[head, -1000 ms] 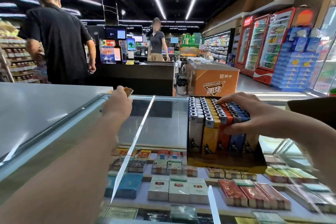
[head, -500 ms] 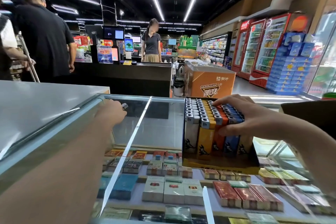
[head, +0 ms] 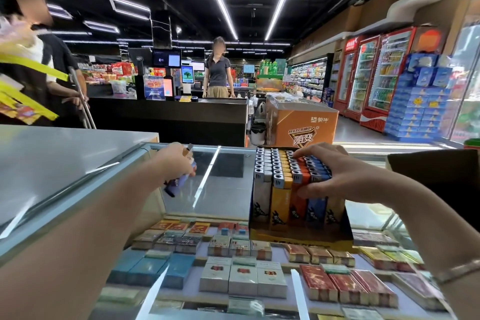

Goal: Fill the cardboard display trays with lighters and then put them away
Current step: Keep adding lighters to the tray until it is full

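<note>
- Cardboard display tray (head: pixel 301 238): stands upright on the glass bench (head: pixel 228 189), right of centre, yellow-fronted, filled with lighters (head: pixel 283 176) set in rows of white, yellow, orange and blue.
- Right hand (head: pixel 335 171): rests on the far right rows of lighters; fingers (head: pixel 309 149) curled over the lighter tops, thumb pressed against the orange and blue lighter fronts, so the hand grips that block.
- Left hand (head: pixel 176 161): well apart from the tray, over the left part of the bench; fingers curled round loose lighters (head: pixel 179 179), a bluish one hanging below the palm and a metal top showing above the knuckles. Exact count cannot be told.
- Cigarette packs (head: pixel 241 275): laid in rows beneath the glass.
- Grey counter top (head: pixel 52 158): adjoins the bench on the left.
- Background: black checkout counter (head: pixel 168 117) with a person (head: pixel 218 70) behind it; orange chest freezer (head: pixel 301 122); red drink coolers (head: pixel 374 73) along the right wall.
</note>
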`<state>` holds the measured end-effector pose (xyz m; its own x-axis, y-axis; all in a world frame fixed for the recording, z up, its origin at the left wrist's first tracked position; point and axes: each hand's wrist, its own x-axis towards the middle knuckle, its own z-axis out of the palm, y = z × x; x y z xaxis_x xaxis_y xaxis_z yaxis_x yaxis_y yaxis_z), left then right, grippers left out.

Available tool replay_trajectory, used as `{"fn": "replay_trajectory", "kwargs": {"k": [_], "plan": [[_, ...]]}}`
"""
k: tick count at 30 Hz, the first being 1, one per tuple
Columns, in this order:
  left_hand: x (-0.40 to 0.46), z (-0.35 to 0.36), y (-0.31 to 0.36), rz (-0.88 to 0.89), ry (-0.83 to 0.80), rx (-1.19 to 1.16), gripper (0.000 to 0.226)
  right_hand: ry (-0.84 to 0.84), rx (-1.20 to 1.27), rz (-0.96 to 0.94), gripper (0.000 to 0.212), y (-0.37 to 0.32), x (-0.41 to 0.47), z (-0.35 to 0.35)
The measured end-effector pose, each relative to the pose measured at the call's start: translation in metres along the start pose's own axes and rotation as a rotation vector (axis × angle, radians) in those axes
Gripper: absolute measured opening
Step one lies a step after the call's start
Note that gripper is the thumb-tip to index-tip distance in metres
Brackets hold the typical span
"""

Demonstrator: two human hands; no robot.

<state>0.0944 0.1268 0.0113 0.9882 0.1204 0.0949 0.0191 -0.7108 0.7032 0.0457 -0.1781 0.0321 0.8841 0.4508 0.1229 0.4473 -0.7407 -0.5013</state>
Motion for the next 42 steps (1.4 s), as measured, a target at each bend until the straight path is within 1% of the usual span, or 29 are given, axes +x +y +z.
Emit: {"fn": "replay_trajectory", "kwargs": {"k": [2,4,6,8,9,10,12,14,16,17,20,22,25,28,30,31,33,36,39,41,42], "plan": [[-0.014,-0.002,0.015,0.046,0.002,-0.368,0.014,-0.011,0.006,0.003,0.058,0.000,0.000,0.000],[-0.029,-0.001,0.033,0.114,-0.017,-0.591,0.018,-0.028,0.028,0.005,0.060,0.001,-0.001,-0.001],[-0.045,0.001,0.052,0.212,-0.085,-0.766,0.020,-0.040,0.038,0.014,0.060,0.000,-0.002,-0.002],[-0.059,0.007,0.066,0.300,-0.132,-0.895,0.023,-0.023,0.038,0.014,0.058,-0.002,-0.002,-0.003],[-0.064,0.011,0.069,0.341,-0.142,-0.927,0.027,0.016,0.038,-0.005,0.057,-0.003,-0.002,-0.004],[-0.070,0.016,0.071,0.381,-0.148,-0.947,0.031,0.080,0.041,-0.045,0.057,-0.006,-0.002,-0.005],[-0.077,0.023,0.073,0.459,-0.157,-0.956,0.031,0.244,0.076,-0.162,0.056,-0.016,-0.006,-0.006],[-0.083,0.027,0.073,0.561,-0.137,-0.880,0.024,0.383,0.148,-0.307,0.047,-0.031,-0.010,-0.003],[-0.085,0.030,0.071,0.717,-0.045,-0.700,0.010,0.456,0.226,-0.401,0.038,-0.044,-0.013,0.003],[-0.087,0.032,0.070,0.782,0.006,-0.605,0.008,0.475,0.243,-0.431,0.035,-0.050,-0.014,0.007],[-0.093,0.038,0.070,0.902,0.110,-0.392,0.024,0.541,0.227,-0.476,0.022,-0.061,-0.013,0.016],[-0.095,0.041,0.070,0.951,0.161,-0.293,0.029,0.572,0.238,-0.489,0.017,-0.063,-0.013,0.018],[-0.094,0.041,0.070,0.985,0.206,-0.278,0.024,0.558,0.349,-0.498,0.019,-0.063,-0.013,0.016],[-0.090,0.037,0.067,1.007,0.261,-0.337,0.015,0.598,0.529,-0.507,0.010,-0.056,-0.017,0.002],[-0.087,0.034,0.063,1.001,0.279,-0.366,0.021,0.605,0.654,-0.478,0.011,-0.049,-0.020,-0.010],[-0.085,0.033,0.061,0.994,0.288,-0.357,0.023,0.585,0.676,-0.456,0.011,-0.046,-0.021,-0.015],[-0.081,0.033,0.057,0.966,0.290,-0.317,0.026,0.510,0.614,-0.421,0.013,-0.041,-0.023,-0.020],[-0.078,0.037,0.053,0.912,0.247,-0.227,0.037,0.383,0.434,-0.387,0.017,-0.039,-0.025,-0.020],[-0.076,0.043,0.050,0.923,0.279,-0.030,0.046,0.332,0.262,-0.339,0.013,-0.039,-0.028,-0.021],[-0.075,0.045,0.049,0.948,0.309,0.044,0.045,0.288,0.114,-0.303,0.015,-0.040,-0.029,-0.019],[-0.075,0.046,0.049,0.963,0.296,0.056,0.045,0.261,0.042,-0.287,0.015,-0.040,-0.029,-0.018]]}}
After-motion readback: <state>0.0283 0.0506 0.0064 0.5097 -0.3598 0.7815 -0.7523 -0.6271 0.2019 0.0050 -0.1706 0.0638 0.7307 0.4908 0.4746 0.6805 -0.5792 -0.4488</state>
